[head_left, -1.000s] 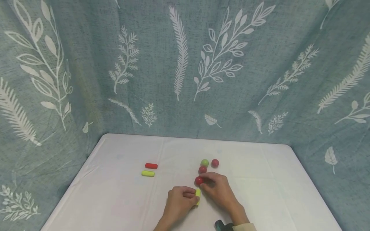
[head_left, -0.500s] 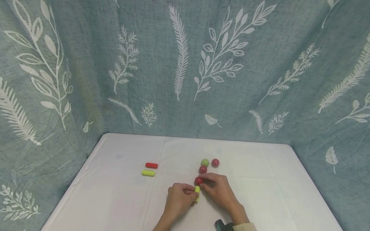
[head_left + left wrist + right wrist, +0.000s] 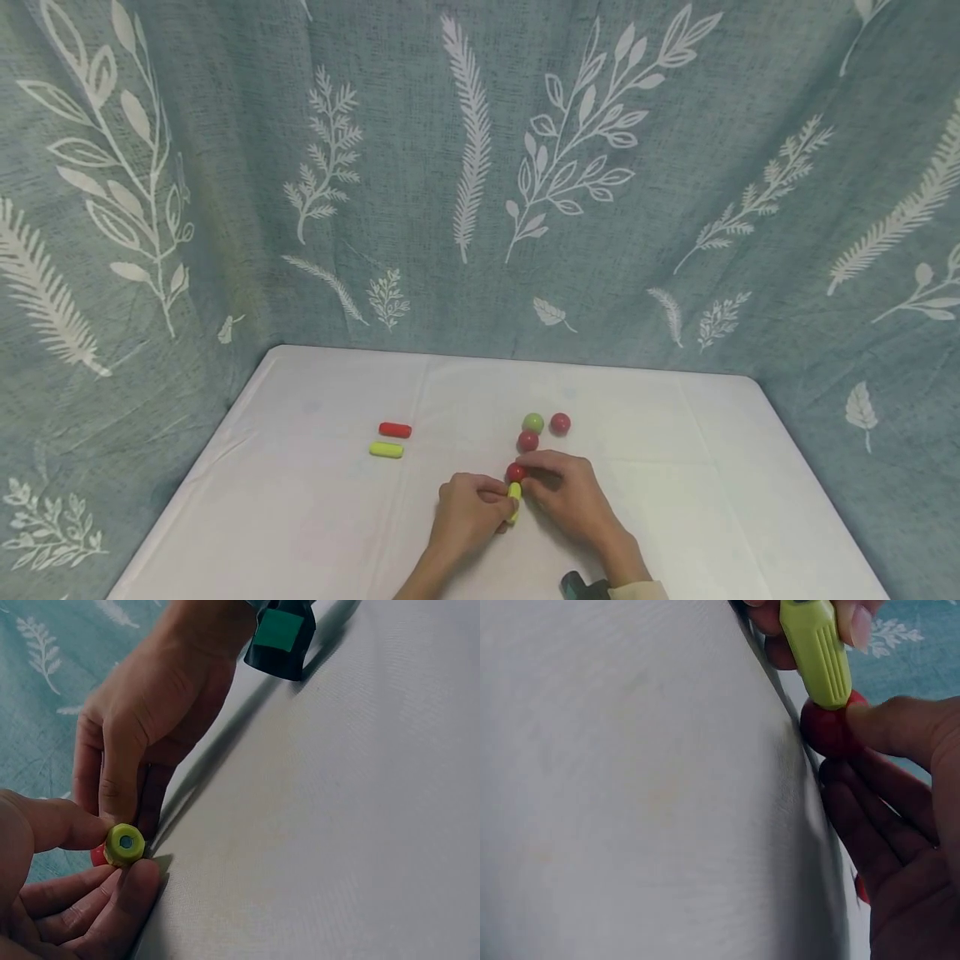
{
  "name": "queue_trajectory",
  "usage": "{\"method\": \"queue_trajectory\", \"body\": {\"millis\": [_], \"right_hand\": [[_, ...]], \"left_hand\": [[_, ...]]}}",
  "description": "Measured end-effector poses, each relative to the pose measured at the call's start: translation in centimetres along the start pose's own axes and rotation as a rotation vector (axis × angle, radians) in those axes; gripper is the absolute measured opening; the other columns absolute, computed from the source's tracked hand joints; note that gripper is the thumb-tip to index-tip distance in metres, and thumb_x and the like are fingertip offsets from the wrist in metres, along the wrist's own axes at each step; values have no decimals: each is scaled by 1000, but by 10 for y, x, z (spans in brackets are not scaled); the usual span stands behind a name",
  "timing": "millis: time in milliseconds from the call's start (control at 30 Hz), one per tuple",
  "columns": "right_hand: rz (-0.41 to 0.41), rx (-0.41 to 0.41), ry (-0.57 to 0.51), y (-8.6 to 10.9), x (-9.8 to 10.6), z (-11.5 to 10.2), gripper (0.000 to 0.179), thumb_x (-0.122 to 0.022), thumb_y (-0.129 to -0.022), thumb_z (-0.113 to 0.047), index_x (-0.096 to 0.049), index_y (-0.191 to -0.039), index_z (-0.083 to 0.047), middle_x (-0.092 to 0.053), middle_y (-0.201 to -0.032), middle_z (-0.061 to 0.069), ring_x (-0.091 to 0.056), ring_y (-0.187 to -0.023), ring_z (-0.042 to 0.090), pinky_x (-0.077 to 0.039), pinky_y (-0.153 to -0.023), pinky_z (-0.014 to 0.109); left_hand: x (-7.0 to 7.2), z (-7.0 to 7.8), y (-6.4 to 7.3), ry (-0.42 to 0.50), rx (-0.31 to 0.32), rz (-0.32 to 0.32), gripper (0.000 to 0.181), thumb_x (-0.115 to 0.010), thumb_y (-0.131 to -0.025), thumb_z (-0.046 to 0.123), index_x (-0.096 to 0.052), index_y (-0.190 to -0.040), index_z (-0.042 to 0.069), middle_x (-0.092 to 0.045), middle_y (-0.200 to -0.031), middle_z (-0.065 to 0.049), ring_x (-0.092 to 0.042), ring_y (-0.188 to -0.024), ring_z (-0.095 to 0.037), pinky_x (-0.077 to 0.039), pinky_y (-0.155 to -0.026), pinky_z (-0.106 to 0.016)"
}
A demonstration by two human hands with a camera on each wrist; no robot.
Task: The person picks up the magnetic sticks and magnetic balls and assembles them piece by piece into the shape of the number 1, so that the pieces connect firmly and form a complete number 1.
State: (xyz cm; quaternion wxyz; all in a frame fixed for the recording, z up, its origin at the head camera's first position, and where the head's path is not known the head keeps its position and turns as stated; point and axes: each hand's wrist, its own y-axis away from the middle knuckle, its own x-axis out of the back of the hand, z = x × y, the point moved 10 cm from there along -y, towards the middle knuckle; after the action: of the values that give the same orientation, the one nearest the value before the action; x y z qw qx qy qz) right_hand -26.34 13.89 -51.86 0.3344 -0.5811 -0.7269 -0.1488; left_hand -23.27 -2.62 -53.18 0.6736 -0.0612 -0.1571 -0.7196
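My left hand (image 3: 467,517) pinches a yellow-green rod (image 3: 514,493) between thumb and fingers. The rod has ribbed sides (image 3: 821,660), and its near end (image 3: 126,841) shows a small grey core in the left wrist view. A shiny red ball (image 3: 515,472) is held in the thumb and fingertips of my right hand (image 3: 572,496). In the right wrist view the rod's far end meets this ball (image 3: 826,733), close over the white cloth.
Beyond my right hand sit a second red ball (image 3: 528,441), a green ball (image 3: 533,423) and a third red ball (image 3: 560,424). To the left lie a red rod (image 3: 395,430) and a yellow-green rod (image 3: 386,450). A leaf-patterned curtain (image 3: 420,167) borders the white-covered table (image 3: 300,500).
My left hand has shifted slightly forward, bringing the rod's far end up against the red ball. The right hand has stayed nearly still with the ball.
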Motion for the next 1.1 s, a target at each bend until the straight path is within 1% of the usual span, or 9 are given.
{"method": "queue_trajectory", "body": {"millis": [133, 233, 500, 667, 867, 1100], "right_hand": [[-9, -28, -11, 1, 0, 4, 33, -85, -95, -13, -81, -126, -25, -81, -124, -12, -74, -127, 15, -56, -112, 47], [-15, -32, -23, 1, 0, 4, 33, -86, -95, -14, -82, -126, -24, -82, -124, -10, -74, -127, 16, -56, -113, 47], [-7, -33, -35, 1, 0, 4, 31, -87, -94, -14, -83, -123, -24, -82, -123, -10, -74, -127, 17, -56, -112, 47], [-6, -41, -61, 2, 0, 6, 31, -87, -93, -15, -84, -121, -28, -82, -122, -12, -75, -126, 16, -56, -112, 46], [-20, -62, -113, 3, -1, 10, 30, -87, -94, -16, -84, -119, -33, -82, -120, -14, -76, -123, 15, -58, -110, 42], [0, -82, -143, 1, 0, 12, 31, -88, -93, -13, -85, -117, -32, -83, -116, -15, -77, -119, 13, -59, -107, 33]], "left_hand": [[-1, 0, 1, 15, -2, -3, 16, -85, -86, 6, -81, -100, -1, -81, -77, -4, -74, -59, -12, -58, -58, -24], [0, 0, 2, 14, -2, 3, 15, -85, -86, 6, -81, -99, -1, -81, -77, -4, -75, -60, -12, -59, -58, -25], [0, 3, 3, -27, -19, 21, 11, -84, -85, 5, -82, -95, 2, -80, -75, -3, -74, -61, -10, -58, -59, -25], [0, 5, 5, -50, -27, 32, 12, -85, -84, 5, -82, -95, 3, -80, -76, -1, -74, -63, -9, -57, -60, -24], [0, 3, 5, -60, -19, 36, 14, -84, -84, 5, -82, -98, 2, -80, -77, 0, -73, -63, -8, -57, -61, -24], [-2, 1, 4, -33, 5, 20, 15, -83, -87, 3, -82, -102, 0, -80, -79, -1, -75, -65, -10, -59, -61, -24]]}}
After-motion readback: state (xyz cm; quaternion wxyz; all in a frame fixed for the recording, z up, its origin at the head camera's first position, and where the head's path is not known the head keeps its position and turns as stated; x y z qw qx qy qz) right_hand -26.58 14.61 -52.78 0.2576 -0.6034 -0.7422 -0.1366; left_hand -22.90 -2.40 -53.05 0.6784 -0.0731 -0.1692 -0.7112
